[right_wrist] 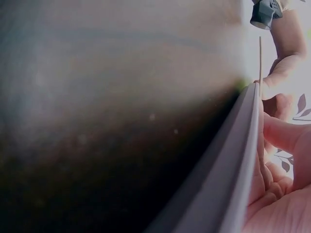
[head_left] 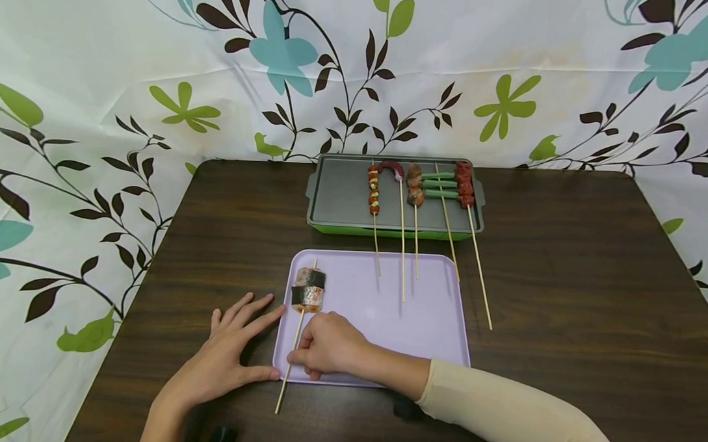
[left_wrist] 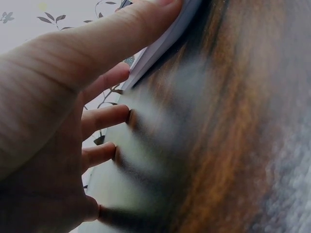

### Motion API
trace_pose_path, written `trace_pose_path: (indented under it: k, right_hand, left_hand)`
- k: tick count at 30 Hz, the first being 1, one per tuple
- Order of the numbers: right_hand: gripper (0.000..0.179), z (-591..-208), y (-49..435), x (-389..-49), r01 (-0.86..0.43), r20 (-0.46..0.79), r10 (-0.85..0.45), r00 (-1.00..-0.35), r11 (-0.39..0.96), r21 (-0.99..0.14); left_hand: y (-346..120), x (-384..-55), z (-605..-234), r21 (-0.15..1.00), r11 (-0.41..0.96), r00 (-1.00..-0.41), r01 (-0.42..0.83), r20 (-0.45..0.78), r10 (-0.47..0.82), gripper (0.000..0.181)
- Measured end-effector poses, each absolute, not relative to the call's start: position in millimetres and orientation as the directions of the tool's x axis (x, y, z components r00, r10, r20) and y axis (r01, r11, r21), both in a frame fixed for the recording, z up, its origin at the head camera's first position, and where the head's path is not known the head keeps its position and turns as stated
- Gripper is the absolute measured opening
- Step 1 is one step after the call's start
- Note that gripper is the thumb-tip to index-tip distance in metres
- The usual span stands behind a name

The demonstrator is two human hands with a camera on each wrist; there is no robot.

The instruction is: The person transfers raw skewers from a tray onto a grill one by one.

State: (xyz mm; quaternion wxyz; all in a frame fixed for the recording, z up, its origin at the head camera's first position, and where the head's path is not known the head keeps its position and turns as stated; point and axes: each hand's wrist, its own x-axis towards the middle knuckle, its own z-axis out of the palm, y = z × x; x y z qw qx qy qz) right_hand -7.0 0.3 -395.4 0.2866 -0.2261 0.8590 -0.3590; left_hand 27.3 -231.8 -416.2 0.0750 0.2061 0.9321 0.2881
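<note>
A skewer with pale pieces wrapped in dark bands lies on the left side of a lilac tray, its stick passing over the tray's near edge. My right hand pinches the stick below the food between thumb and fingers. In the right wrist view, the bare stick end shows beyond the tray rim. My left hand is spread on the table, thumb and index fingertip at the tray's left edge. The left wrist view shows its straight fingers touching the tabletop.
Behind the tray stands a green grill with a grey plate. Across it lie several skewers: mixed small pieces, a tentacle, brown meat, green stalks and red meat. Their sticks overhang toward the tray. The table is dark wood.
</note>
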Motion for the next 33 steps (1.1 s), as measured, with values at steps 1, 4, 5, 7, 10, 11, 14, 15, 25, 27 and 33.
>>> trace_pose_path:
  k: [1,4,5,7,10,11,14,15,25,27,33]
  right_hand:
    - [0.032,-395,0,-7,-0.175,-0.336,-0.589,-0.735,0.644,-0.745]
    - [0.031,-396,0,-8,-0.157,-0.351,-0.581,-0.734,0.648,-0.745]
    - [0.032,-396,0,-8,-0.153,-0.352,-0.584,-0.731,0.643,-0.750]
    - [0.034,-397,0,-9,-0.145,-0.355,-0.591,-0.724,0.634,-0.759]
    - [0.037,-398,-1,-10,-0.140,-0.357,-0.601,-0.715,0.623,-0.769]
    - [0.037,-399,-1,-10,-0.133,-0.359,-0.602,-0.713,0.619,-0.774]
    - [0.035,-400,-2,-10,-0.100,-0.377,-0.592,-0.713,0.618,-0.780]
    - [0.034,-401,-2,-10,-0.090,-0.382,-0.589,-0.712,0.616,-0.782]
    - [0.027,-399,5,-10,-0.037,-0.404,-0.555,-0.727,0.620,-0.784]
    - [0.026,-400,11,-9,0.001,-0.413,-0.544,-0.730,0.604,-0.797]
    - [0.022,-401,30,-9,0.098,-0.432,-0.529,-0.731,0.545,-0.833]
  left_hand:
    - [-232,27,-416,0.569,0.748,-0.903,0.341,-0.021,0.428,0.094]
    - [-232,27,-416,0.568,0.749,-0.903,0.340,-0.024,0.429,0.094]
    - [-232,27,-416,0.567,0.751,-0.904,0.340,-0.025,0.428,0.094]
    - [-232,28,-416,0.564,0.753,-0.905,0.338,-0.027,0.426,0.095]
    - [-233,28,-417,0.562,0.755,-0.905,0.336,-0.028,0.424,0.095]
    - [-233,28,-417,0.563,0.755,-0.906,0.336,-0.028,0.423,0.095]
    - [-232,29,-417,0.567,0.753,-0.906,0.334,-0.027,0.423,0.095]
    - [-231,29,-417,0.569,0.751,-0.906,0.334,-0.027,0.423,0.095]
    - [-231,29,-416,0.570,0.752,-0.907,0.331,-0.027,0.420,0.095]
    - [-231,29,-416,0.568,0.753,-0.907,0.331,-0.028,0.419,0.095]
    - [-231,27,-416,0.563,0.758,-0.908,0.331,-0.030,0.418,0.095]
